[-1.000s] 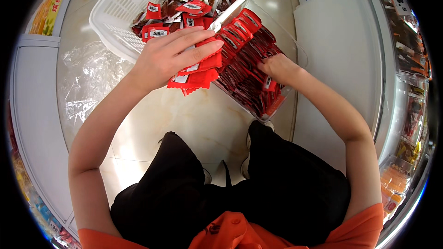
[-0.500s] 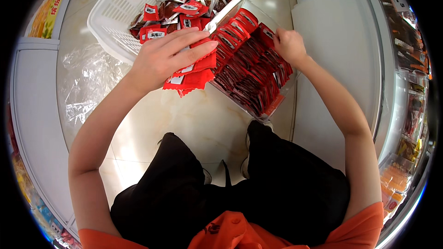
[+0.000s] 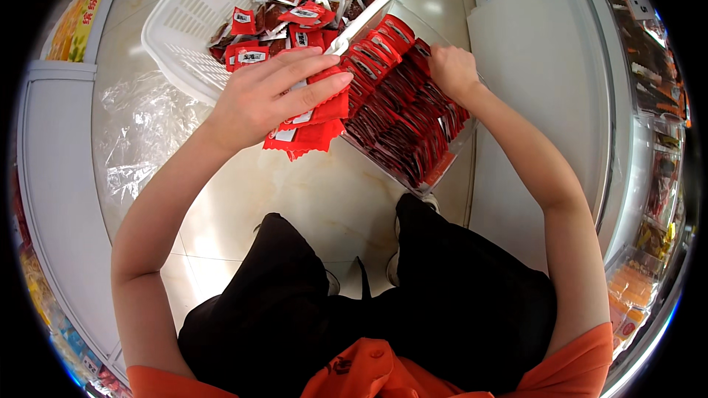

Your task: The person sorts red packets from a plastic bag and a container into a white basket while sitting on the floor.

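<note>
My left hand (image 3: 254,99) is closed round a small stack of red snack packets (image 3: 313,136), above the near corner of the white basket. To its right, a clear plastic box (image 3: 450,166) stands tilted in the view, filled with rows of upright red snack packets (image 3: 398,129). My right hand (image 3: 453,72) is at the box's far right side, its fingers curled closed on a red packet (image 3: 421,53) at the end of a row. The fingertips are partly hidden. Loose red snack packets (image 3: 306,13) lie heaped in the white basket (image 3: 173,37).
The basket's white handle (image 3: 383,4) slants over the box's far left edge. Crumpled clear plastic wrap (image 3: 140,129) lies on the tiled floor (image 3: 228,214) at left. White shelf units (image 3: 535,96) flank me, with packaged goods (image 3: 653,169) along the right edge.
My right hand has shifted slightly left and toward the far end of the box. My left hand and its packets have moved slightly nearer to me.
</note>
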Demonstrator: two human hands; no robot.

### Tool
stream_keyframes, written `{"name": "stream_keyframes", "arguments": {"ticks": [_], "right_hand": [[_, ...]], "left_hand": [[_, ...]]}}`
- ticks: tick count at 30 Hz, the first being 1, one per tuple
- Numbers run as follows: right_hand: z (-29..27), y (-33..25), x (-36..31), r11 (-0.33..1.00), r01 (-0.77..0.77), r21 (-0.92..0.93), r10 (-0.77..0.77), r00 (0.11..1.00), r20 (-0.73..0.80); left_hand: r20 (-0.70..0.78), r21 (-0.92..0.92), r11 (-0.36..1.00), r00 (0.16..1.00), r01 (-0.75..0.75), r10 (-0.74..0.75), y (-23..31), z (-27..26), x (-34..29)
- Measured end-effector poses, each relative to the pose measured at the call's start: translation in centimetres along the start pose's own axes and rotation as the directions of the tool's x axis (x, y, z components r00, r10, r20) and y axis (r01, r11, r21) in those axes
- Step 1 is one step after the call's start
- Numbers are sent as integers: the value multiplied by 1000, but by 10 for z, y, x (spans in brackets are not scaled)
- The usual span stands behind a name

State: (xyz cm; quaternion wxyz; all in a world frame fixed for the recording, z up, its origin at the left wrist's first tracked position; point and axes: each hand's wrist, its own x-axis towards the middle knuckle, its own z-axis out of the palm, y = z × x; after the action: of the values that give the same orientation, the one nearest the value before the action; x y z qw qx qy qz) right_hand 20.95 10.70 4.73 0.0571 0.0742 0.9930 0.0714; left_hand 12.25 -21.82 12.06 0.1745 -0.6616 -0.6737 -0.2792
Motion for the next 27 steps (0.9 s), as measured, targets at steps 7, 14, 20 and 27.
{"name": "stream_keyframes", "arguments": {"ticks": [7,14,20,27], "right_hand": [[-25,-8,-2,997,4,71,-6,1000,20],[-89,-60,-14,192,-351,917,-163,909,382],[-123,-103,-24,-88,-263,961,-493,850,188],[-119,-108,-27,-321,-509,798,-611,755,236]], "left_hand": [[-84,-195,980,995,35,-53,-7,5,-6],[-1,-22,1000,1000,-5,5,0,2,-5],[-41,-53,999,999,-10,8,0,3,-8],[-140,-41,995,987,-89,83,-2,9,-13]]}}
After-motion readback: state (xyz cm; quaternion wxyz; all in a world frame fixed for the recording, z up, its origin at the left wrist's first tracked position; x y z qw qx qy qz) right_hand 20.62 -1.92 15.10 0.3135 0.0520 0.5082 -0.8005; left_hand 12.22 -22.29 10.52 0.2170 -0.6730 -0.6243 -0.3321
